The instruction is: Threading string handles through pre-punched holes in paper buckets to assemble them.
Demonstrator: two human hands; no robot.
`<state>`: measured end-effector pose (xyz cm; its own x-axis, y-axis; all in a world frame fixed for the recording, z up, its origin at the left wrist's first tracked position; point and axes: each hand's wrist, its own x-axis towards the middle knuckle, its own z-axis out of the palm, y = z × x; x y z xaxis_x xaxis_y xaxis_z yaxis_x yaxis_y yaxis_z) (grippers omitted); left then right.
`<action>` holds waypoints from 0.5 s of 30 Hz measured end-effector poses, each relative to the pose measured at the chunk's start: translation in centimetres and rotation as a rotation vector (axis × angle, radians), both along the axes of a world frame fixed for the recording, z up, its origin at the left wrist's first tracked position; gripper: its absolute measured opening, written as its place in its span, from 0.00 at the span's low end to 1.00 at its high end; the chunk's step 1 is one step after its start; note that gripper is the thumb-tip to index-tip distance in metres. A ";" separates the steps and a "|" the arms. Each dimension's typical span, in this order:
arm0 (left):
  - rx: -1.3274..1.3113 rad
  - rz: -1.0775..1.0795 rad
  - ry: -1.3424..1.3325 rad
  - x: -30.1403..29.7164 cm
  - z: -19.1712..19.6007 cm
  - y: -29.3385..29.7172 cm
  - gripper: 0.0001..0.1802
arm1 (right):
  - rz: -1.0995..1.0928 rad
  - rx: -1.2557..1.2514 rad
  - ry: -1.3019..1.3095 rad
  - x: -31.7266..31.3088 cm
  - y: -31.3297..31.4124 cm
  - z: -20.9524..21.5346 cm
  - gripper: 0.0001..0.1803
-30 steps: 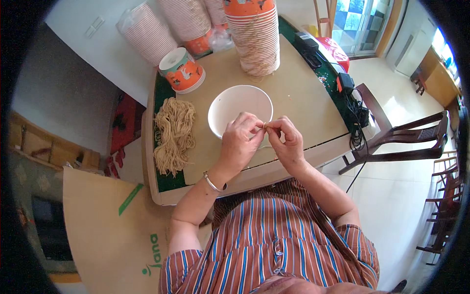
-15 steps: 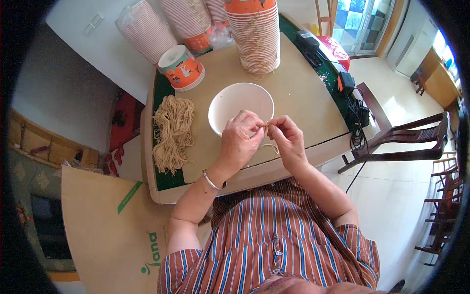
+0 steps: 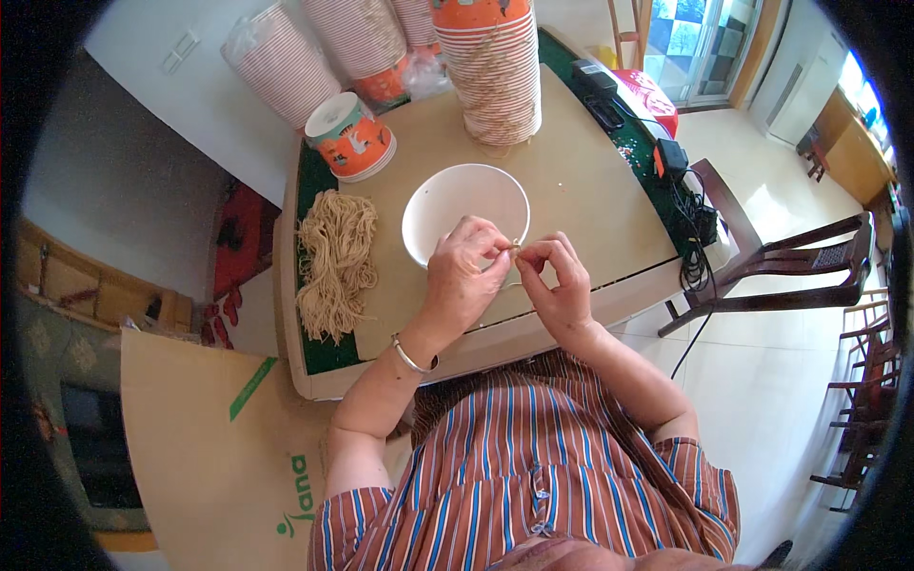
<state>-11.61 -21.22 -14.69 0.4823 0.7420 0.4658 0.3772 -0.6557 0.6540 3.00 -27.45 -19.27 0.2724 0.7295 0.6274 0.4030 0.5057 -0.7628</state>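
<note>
My left hand (image 3: 465, 271) and my right hand (image 3: 557, 284) meet over the near right rim of a wide white bowl or paper tub (image 3: 455, 205). Between the fingertips of both hands is a short piece of beige cord (image 3: 515, 246), perhaps knotted or looped; its exact form is too small to make out. Both thumbs pinch against the forefingers. A pale length of the cord shows below, between the hands. Left of the tub lies a thick bundle of beige cords (image 3: 335, 266).
A tall stack of paper tubs (image 3: 500, 86) with cord strands on it stands behind the white tub. A shorter orange and teal tub stack (image 3: 352, 138) sits at the back left. Black adapters and cables (image 3: 687, 195) run along the table's right edge, near a dark wooden chair (image 3: 804, 266).
My right hand's fingers have shifted slightly and its thumb and forefinger have spread a little apart lower down. The cord's loose length shows less. Both hands stay at the same spot.
</note>
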 end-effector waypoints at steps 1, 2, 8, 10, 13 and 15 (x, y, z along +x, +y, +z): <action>0.000 0.001 0.006 0.0 0.0 0.0 0.04 | -0.028 -0.004 -0.004 -0.1 0.0 0.1 0.09; 0.001 -0.002 0.007 0.1 0.1 0.0 0.04 | -0.055 -0.008 -0.008 -0.1 0.1 0.1 0.09; 0.007 -0.016 -0.004 -0.1 0.0 0.0 0.05 | -0.069 -0.024 -0.004 0.1 0.6 0.0 0.08; 0.008 -0.020 -0.026 -0.1 -0.2 0.0 0.06 | -0.062 -0.029 0.000 0.3 0.7 0.1 0.08; -0.006 -0.014 -0.021 -0.1 -0.1 -0.1 0.06 | -0.049 -0.039 0.012 0.3 0.7 0.3 0.07; -0.007 -0.010 -0.016 -0.1 -0.1 -0.1 0.06 | -0.044 -0.043 0.020 0.5 0.8 0.3 0.07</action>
<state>-11.69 -21.33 -14.80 0.4822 0.7407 0.4678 0.3604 -0.6545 0.6647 3.48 -26.66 -18.96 0.3174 0.7425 0.5899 0.4086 0.4543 -0.7916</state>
